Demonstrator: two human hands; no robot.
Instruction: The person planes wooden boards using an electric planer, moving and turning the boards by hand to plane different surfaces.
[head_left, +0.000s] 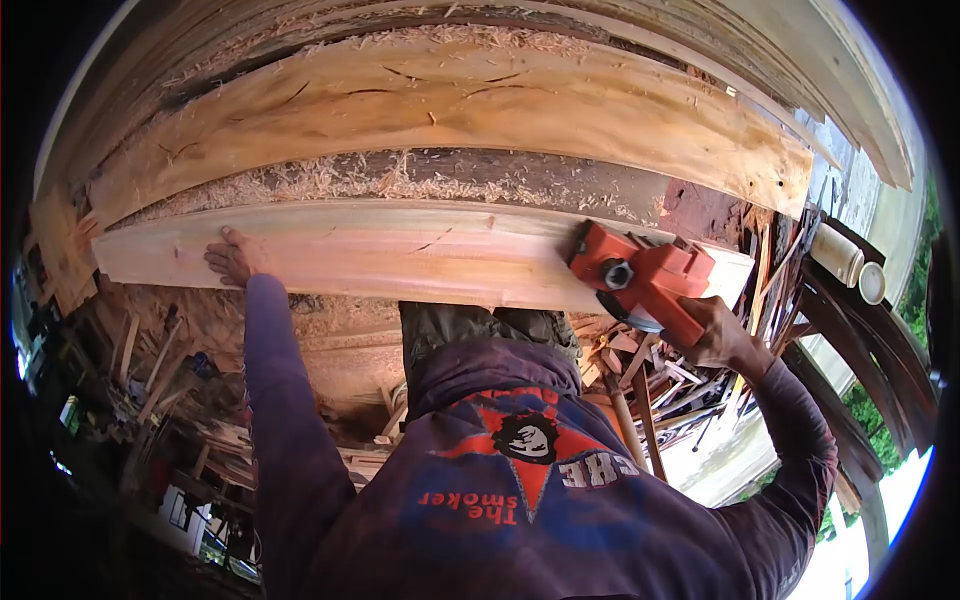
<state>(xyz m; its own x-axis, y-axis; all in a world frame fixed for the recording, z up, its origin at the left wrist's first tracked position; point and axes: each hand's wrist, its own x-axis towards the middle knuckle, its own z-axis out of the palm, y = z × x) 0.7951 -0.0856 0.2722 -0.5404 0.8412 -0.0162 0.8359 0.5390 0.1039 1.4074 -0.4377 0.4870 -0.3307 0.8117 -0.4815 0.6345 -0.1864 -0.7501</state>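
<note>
A long pale plank point(420, 255) lies crosswise in front of me. On its left part my left hand point(238, 258) rests flat, fingers spread. My right hand point(715, 335) is wrapped round the rear handle of a red electric planer point(650, 275), which sits on the plank's right part. The planer's front end looks slightly blurred. Its underside is hidden against the wood.
Beyond the plank, wood shavings point(370, 180) cover a dark beam, and a wider board point(450, 100) lies behind it. Scrap sticks point(690, 390) are heaped below right. A pale cylindrical container point(838, 255) stands at the far right, beside dark curved strips point(850, 330).
</note>
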